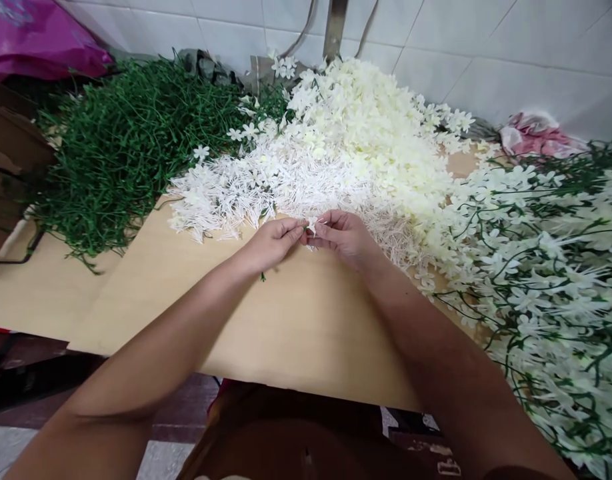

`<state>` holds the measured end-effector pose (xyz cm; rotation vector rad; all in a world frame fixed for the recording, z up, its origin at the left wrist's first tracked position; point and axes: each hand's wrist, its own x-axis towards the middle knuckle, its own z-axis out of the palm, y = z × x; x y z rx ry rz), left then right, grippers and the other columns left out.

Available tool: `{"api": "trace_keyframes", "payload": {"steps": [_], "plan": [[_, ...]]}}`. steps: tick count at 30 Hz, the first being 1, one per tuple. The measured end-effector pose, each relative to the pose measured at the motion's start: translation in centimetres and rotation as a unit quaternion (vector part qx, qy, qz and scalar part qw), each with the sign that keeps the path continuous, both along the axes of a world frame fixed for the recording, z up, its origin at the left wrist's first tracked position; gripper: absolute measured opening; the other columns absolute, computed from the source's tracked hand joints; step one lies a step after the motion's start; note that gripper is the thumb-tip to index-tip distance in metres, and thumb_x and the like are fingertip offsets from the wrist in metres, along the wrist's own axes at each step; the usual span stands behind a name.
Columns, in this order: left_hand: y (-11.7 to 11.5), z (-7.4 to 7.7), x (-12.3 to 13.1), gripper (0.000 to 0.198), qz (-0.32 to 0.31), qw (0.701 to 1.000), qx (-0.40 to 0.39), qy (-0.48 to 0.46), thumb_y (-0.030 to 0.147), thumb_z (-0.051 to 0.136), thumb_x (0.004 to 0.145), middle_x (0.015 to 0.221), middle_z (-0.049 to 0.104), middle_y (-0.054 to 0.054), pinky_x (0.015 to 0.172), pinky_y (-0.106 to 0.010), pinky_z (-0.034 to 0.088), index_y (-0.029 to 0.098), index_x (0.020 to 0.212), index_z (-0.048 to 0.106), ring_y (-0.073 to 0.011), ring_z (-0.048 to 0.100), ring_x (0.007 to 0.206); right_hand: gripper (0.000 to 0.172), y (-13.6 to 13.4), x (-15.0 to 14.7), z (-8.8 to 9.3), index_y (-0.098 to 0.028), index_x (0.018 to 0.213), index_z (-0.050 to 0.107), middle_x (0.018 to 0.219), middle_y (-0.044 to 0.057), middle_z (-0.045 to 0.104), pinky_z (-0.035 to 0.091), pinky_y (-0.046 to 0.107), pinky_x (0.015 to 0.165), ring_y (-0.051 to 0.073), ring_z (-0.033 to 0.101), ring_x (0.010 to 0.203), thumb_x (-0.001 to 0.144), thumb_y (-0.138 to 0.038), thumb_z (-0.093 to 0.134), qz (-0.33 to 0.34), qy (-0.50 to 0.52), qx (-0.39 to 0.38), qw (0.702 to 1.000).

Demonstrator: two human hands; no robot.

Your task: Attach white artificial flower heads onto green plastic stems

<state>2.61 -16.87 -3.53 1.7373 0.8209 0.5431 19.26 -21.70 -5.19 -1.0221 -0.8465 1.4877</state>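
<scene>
Over the tabletop, my two hands meet in the middle. My left hand is closed in a pinch on a green plastic stem, whose lower end hangs below the palm. A small white artificial flower is pinched by the fingertips of my right hand, right against the stem's tip. Whether the two pieces are joined I cannot tell, as fingers cover the spot. Just beyond my hands lie white stamen pieces in a loose heap, with cream petals piled behind them.
Green stems form a large pile at the back left. White flowers on green stems spread along the right side. A cardboard box, a purple bag and a pink-and-white cloth lie around the edges, before a tiled wall.
</scene>
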Motion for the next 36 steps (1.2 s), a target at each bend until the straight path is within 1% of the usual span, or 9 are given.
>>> {"api": "trace_keyframes", "payload": {"steps": [3,5,9,11,16,21,26,31,36], "plan": [[0.1,-0.1,-0.1,0.025,-0.021,1.0,0.008,0.017,0.033,0.052,0.083,0.061,0.052,0.001,0.06,-0.025,0.036,0.018,0.064,0.057,-0.0118,0.045,0.059,0.044,0.0,0.1,0.1,-0.018,0.065,0.061,0.061,-0.004,0.066,0.06,0.036,0.072,0.012,0.066,0.062,0.048,-0.047,0.089,-0.002,-0.036,-0.003,0.999],[0.2,-0.1,-0.2,0.025,-0.036,0.999,0.012,0.027,0.033,0.051,0.084,0.059,0.048,0.002,0.056,-0.024,0.032,0.018,0.064,0.056,-0.011,0.041,0.055,0.045,-0.1,0.2,0.5,-0.018,0.063,0.06,0.06,-0.003,0.065,0.057,0.033,0.066,0.012,0.063,0.058,0.047,-0.049,0.089,-0.002,-0.087,0.007,0.996],[0.6,-0.1,-0.4,0.028,-0.066,0.997,0.0,0.03,0.034,0.049,0.085,0.056,0.039,0.004,0.052,-0.023,0.027,0.018,0.062,0.05,-0.0095,0.034,0.052,0.043,-0.4,0.2,1.2,-0.017,0.062,0.059,0.057,-0.001,0.062,0.045,0.026,0.055,0.01,0.056,0.055,0.051,-0.048,0.087,-0.014,-0.232,0.037,0.972],[0.7,-0.1,-0.4,0.029,-0.064,0.998,-0.003,0.029,0.033,0.047,0.086,0.055,0.037,0.004,0.052,-0.023,0.026,0.018,0.061,0.047,-0.0093,0.032,0.052,0.042,-0.4,0.0,1.2,-0.017,0.063,0.059,0.057,-0.001,0.062,0.042,0.026,0.053,0.01,0.054,0.055,0.054,-0.048,0.085,-0.017,-0.264,0.042,0.963],[0.5,-0.1,0.0,0.031,-0.032,0.999,-0.013,0.041,0.024,0.046,0.086,0.052,0.035,0.004,0.053,-0.023,0.025,0.018,0.056,0.042,-0.009,0.031,0.051,0.039,-0.5,-0.6,0.3,-0.019,0.064,0.056,0.064,0.0,0.062,0.045,0.027,0.057,0.011,0.055,0.059,0.059,-0.049,0.081,-0.027,-0.243,0.077,0.967],[0.0,0.1,0.2,0.034,-0.007,0.998,-0.041,0.045,0.017,0.043,0.087,0.05,0.033,0.005,0.054,-0.024,0.026,0.018,0.054,0.04,-0.0091,0.031,0.05,0.027,-0.5,-0.6,0.0,-0.02,0.063,0.055,0.071,0.0,0.063,0.047,0.028,0.062,0.012,0.056,0.066,0.063,-0.035,0.078,-0.025,-0.227,0.113,0.967],[-0.2,0.0,0.4,0.033,0.0,0.997,-0.028,0.077,0.016,0.044,0.087,0.052,0.035,0.005,0.056,-0.024,0.027,0.018,0.054,0.039,-0.0089,0.033,0.052,0.023,-0.6,-0.5,-0.1,-0.019,0.061,0.054,0.073,0.001,0.064,0.047,0.028,0.063,0.012,0.057,0.068,0.063,-0.027,0.075,-0.022,-0.24,0.108,0.965],[-0.2,0.1,0.4,0.032,-0.012,0.995,-0.023,0.095,0.018,0.045,0.088,0.053,0.032,0.006,0.055,-0.023,0.027,0.018,0.056,0.037,-0.0087,0.033,0.053,0.025,-0.6,-0.7,-0.3,-0.019,0.061,0.054,0.071,0.001,0.062,0.045,0.029,0.063,0.012,0.055,0.066,0.063,-0.03,0.077,-0.031,-0.261,0.1,0.96],[-0.2,0.6,0.3,0.027,-0.034,0.99,-0.037,0.133,0.012,0.042,0.085,0.057,0.034,0.004,0.051,-0.021,0.029,0.017,0.058,0.039,-0.0084,0.035,0.053,0.028,-0.5,-0.6,0.2,-0.018,0.061,0.057,0.064,0.0,0.059,0.04,0.027,0.056,0.011,0.05,0.06,0.059,-0.033,0.08,-0.024,-0.283,0.048,0.958]]}}
